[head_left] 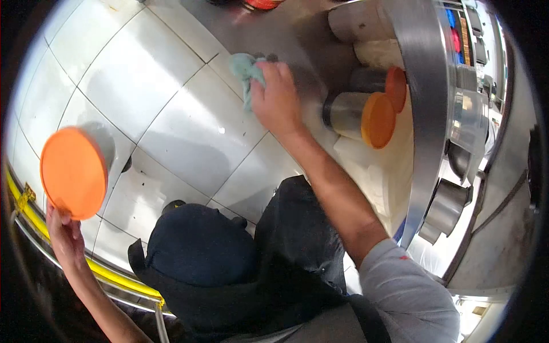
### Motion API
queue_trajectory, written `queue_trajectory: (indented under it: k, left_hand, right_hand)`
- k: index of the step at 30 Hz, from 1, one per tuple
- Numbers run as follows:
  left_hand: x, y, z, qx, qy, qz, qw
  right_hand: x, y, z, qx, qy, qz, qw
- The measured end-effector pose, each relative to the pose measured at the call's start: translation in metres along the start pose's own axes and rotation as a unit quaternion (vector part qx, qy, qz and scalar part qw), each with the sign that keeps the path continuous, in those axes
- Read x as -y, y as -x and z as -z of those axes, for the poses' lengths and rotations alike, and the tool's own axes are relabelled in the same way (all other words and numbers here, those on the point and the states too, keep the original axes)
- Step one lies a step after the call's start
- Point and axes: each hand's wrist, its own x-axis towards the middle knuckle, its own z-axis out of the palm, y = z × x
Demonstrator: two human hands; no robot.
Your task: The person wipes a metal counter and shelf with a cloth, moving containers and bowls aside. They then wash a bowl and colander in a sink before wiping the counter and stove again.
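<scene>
At the left, my left hand (66,234) grips a round canister with an orange lid (74,174), the lid side facing me. Most of the canister's body is hidden behind the lid. My right hand (277,100) is stretched forward, its fingers closed on a pale green cloth (246,70). The cloth is at the edge of a low metal shelf (269,34). To the right of that hand, a clear canister with an orange lid (377,120) lies with its lid toward me, and a second orange-lidded canister (396,88) is just behind it.
White floor tiles (183,120) spread below. A steel counter edge (426,114) curves along the right, with metal pans (443,208) and clear plastic containers (469,111) on top. A yellow rail (114,280) runs along the lower left. Pale tubs (360,23) stand deeper on the shelf.
</scene>
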Motion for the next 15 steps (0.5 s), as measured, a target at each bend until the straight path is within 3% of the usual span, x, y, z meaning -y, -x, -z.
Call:
queue_trajectory:
  k: [1,3,4,6,8,10,13,15]
  left_hand:
    - [0.006,0.006,0.01,-0.011,0.006,0.014,1.0]
    - [0.008,0.019,0.016,-0.052,0.014,0.033,0.998]
    - [0.003,0.031,0.007,-0.079,0.018,0.035,0.996]
    - [0.002,0.041,0.0,-0.098,0.019,0.042,0.994]
    - [0.002,0.041,-0.004,-0.085,0.017,0.044,0.995]
    - [0.005,0.037,-0.017,-0.067,0.026,0.049,0.996]
    - [0.004,0.033,-0.039,-0.036,0.041,0.059,0.997]
    - [0.002,0.038,-0.05,-0.03,0.046,0.062,0.997]
  right_hand:
    - [-0.006,-0.019,0.009,-0.042,0.06,0.027,0.997]
    - [-0.032,-0.08,0.036,0.021,0.093,-0.317,0.944]
    - [-0.089,-0.114,0.043,-0.015,0.068,-0.255,0.964]
    - [-0.133,-0.14,0.031,-0.065,0.129,-0.151,0.978]
    - [-0.111,-0.148,0.001,-0.096,0.296,-0.057,0.949]
    - [-0.076,-0.121,-0.019,-0.055,0.076,-0.097,0.991]
    - [-0.024,-0.08,0.027,0.166,0.025,-0.061,0.984]
    - [-0.043,-0.071,0.041,0.03,0.073,-0.272,0.959]
